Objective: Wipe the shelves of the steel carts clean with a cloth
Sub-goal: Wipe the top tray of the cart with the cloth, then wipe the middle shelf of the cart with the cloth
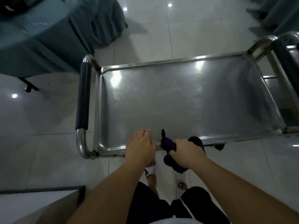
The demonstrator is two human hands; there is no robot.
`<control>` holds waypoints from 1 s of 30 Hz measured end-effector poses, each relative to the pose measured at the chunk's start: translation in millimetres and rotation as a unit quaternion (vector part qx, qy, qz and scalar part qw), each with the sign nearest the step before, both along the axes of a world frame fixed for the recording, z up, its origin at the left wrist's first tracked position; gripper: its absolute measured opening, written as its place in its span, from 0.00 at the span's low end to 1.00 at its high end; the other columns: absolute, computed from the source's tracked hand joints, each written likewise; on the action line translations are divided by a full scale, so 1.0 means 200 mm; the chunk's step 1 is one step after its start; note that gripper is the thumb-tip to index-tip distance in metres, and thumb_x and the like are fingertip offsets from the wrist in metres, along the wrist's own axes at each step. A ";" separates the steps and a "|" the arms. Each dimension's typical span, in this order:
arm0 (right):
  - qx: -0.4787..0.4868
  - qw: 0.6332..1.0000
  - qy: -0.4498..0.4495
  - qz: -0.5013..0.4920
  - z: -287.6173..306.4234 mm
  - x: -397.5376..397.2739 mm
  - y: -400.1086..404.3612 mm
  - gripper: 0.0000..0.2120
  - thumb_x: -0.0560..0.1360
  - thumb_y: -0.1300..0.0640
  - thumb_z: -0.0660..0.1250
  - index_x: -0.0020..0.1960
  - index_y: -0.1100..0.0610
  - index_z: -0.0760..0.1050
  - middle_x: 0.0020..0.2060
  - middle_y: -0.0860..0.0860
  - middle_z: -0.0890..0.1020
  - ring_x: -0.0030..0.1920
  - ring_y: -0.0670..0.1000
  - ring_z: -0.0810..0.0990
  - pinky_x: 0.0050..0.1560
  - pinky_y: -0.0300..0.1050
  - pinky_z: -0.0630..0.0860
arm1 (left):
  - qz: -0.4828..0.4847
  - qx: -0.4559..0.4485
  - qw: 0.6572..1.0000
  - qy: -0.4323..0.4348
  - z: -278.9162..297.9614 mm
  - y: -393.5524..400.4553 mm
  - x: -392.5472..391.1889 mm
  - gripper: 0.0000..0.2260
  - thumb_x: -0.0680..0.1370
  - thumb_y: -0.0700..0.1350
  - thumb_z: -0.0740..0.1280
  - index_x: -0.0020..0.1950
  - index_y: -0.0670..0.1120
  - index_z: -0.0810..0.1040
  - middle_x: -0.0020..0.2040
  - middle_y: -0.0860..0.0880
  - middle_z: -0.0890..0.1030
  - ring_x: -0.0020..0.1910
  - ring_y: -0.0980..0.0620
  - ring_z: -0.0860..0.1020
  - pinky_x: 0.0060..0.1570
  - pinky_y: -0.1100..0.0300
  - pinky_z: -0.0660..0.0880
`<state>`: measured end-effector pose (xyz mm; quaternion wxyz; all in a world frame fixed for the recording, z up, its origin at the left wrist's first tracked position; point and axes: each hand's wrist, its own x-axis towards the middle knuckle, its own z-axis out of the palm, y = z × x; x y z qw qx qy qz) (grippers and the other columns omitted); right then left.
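A steel cart stands in front of me with its bare top shelf (178, 97) facing up and a dark padded handle (83, 96) at its left end. My right hand (186, 151) grips a bunched dark purple cloth (168, 143) on the shelf's near rim; part of the cloth hangs down below my wrist. My left hand (140, 146) rests on the near rim just left of the cloth, fingers lying over the edge onto the shelf.
A second steel cart (284, 50) butts against the right end, with a dark handle. A table under a teal cloth (40, 38) stands at the far left. A pale counter edge (40, 201) lies at the near left. The floor (194, 29) is glossy white tile.
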<state>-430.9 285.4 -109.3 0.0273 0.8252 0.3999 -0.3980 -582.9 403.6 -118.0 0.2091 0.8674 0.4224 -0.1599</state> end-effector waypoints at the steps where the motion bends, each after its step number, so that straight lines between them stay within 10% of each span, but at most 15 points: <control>1: -0.003 1.000 0.027 -0.006 0.02 0.00 -0.03 0.10 0.78 0.47 0.61 0.44 0.53 0.72 0.41 0.51 0.80 0.42 0.54 0.81 0.47 0.55 0.82 | -0.003 0.006 1.000 0.002 0.02 -0.04 -0.02 0.24 0.85 0.55 0.56 0.80 0.50 0.64 0.77 0.49 0.69 0.74 0.47 0.69 0.72 0.49 0.65; 16: -0.021 0.995 0.013 0.096 0.14 0.02 -0.75 0.10 0.79 0.49 0.61 0.51 0.53 0.77 0.43 0.51 0.81 0.43 0.53 0.81 0.43 0.47 0.76 | 0.002 -0.069 0.992 0.105 0.23 -0.85 -0.21 0.21 0.85 0.55 0.56 0.76 0.48 0.71 0.72 0.47 0.74 0.68 0.44 0.75 0.63 0.48 0.72; 30: -0.029 0.999 0.012 0.025 0.02 -0.40 -0.72 0.09 0.81 0.49 0.62 0.48 0.52 0.75 0.40 0.51 0.80 0.41 0.53 0.81 0.39 0.46 0.75 | -0.008 -0.116 0.987 0.111 0.09 -0.79 -0.69 0.22 0.84 0.55 0.57 0.77 0.49 0.70 0.73 0.46 0.73 0.68 0.43 0.74 0.64 0.46 0.74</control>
